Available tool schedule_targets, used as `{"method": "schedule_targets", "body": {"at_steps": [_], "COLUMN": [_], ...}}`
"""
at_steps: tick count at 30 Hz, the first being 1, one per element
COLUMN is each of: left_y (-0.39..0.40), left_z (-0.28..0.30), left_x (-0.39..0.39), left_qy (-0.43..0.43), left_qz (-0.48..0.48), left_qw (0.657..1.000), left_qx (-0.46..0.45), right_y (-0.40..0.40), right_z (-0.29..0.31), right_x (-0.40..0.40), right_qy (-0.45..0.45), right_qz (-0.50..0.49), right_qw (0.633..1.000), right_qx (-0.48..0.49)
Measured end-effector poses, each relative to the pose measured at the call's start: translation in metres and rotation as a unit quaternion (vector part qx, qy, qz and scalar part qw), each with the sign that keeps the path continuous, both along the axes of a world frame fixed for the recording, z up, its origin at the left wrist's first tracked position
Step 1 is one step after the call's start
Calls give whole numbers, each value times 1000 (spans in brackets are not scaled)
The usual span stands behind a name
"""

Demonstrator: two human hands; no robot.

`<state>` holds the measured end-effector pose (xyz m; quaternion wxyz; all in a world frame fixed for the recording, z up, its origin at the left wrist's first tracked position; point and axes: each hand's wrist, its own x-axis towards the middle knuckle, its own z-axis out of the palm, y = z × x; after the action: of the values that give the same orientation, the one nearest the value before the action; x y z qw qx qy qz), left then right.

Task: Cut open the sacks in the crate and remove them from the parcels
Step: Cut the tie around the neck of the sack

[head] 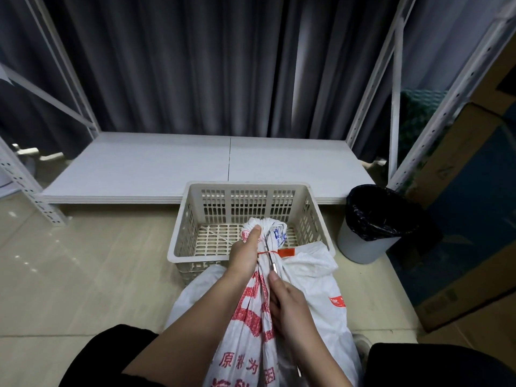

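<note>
A white woven sack (315, 277) with red print lies between my knees, its gathered neck leaning over the near rim of a cream plastic crate (248, 202). A red tie with an orange tag (287, 252) binds the neck. My left hand (244, 254) grips the bunched neck just at the tie. My right hand (290, 305) holds a slim metal cutting tool (272, 261) whose tip lies at the red tie. The crate's slatted floor shows bare behind the sack; what is inside the sack is hidden.
A low white shelf board (167, 166) lies behind the crate under a white metal rack (30, 188), with a dark curtain beyond. A grey bin with a black liner (374, 222) stands right of the crate. Cardboard boxes (460, 219) stack at far right. Beige tiled floor.
</note>
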<state>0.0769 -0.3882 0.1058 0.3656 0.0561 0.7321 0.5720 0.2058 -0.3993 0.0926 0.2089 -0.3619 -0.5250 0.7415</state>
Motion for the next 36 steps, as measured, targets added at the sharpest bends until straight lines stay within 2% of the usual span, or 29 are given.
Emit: {"method": "schedule_targets", "body": {"at_steps": [7,11,13,16,21,28,33,36], "left_y": [-2,-2,-2,-2,4,4,7,-7], "left_z": [-1,-4,-4,-1,-4,-6,-4,-10], "left_x": [16,21,19,12,7,6,11,-4], "left_qy": [67,105,79,26,12,1,-25,-46], "left_qz": [-16,-23,-18,7,22,18,2,39], "left_qw": [998,994,997,1000,999,999,999,998], "left_qx": [3,-18,-3,15,24,28,29,32], "right_y": [15,24,25,20,9,3,1,-6], "right_z": [3,14,16,16,11,8,9,20], "right_x": [-4,-7,-7,-5,-1,2,7,15], "right_qy": [-4,-39,-50,-18,-1,1,-2,16], "right_qz": [-21,-29,-14,24,13,7,13,17], "right_qw": [1000,994,990,996,1000,1000,1000,996], "right_qx": [16,100,129,85,12,-1,11,81]}}
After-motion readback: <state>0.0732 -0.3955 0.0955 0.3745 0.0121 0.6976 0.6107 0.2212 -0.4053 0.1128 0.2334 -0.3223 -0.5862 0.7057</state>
